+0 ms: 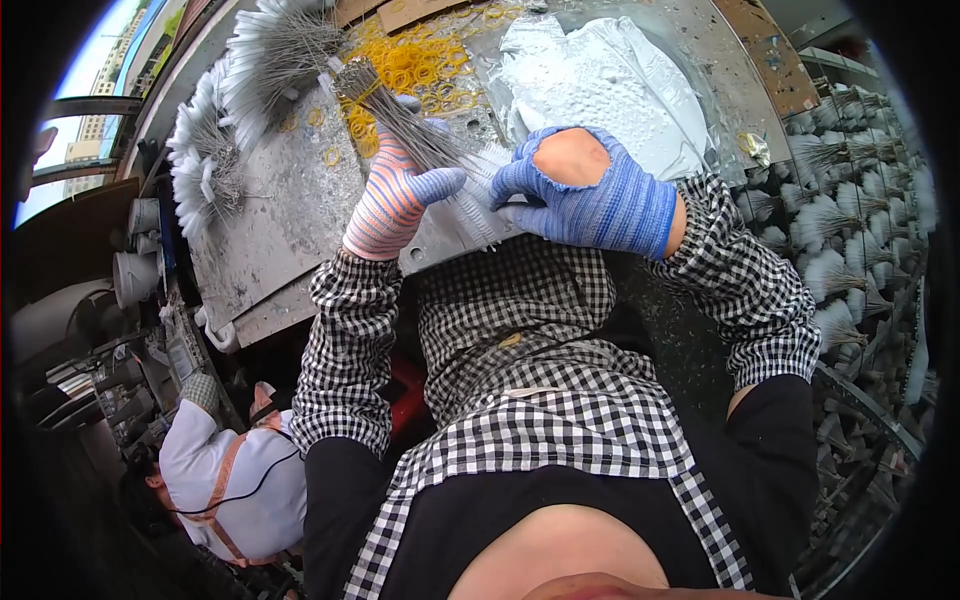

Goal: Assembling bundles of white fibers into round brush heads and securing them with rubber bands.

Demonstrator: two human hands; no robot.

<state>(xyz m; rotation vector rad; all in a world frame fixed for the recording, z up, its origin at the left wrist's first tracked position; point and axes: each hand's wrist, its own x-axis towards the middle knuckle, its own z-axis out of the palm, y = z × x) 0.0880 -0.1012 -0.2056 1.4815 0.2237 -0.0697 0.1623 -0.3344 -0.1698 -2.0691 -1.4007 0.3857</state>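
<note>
A bundle of thin wire-stemmed brushes [415,130] slants across the front of the table, between my hands. Its grey stems point up and left, with a yellow rubber band around their looped ends; the white bristles are toward my right hand. My left hand [395,195], in an orange-and-grey striped glove, is closed around the bundle, its thumb in front and fingertips showing behind. At the bristle end, my right hand [595,190] pinches the brushes. Its blue glove has a large hole over the back of the hand. Yellow rubber bands [425,65] lie scattered behind the bundle.
Loose brushes [275,70] lie heaped at the table's left, beside another pile [205,150]. A crumpled white plastic sheet [610,95] covers the back right. Racked brush bundles [840,210] stand at right. A person [240,480] works at lower left, near white buckets [135,278].
</note>
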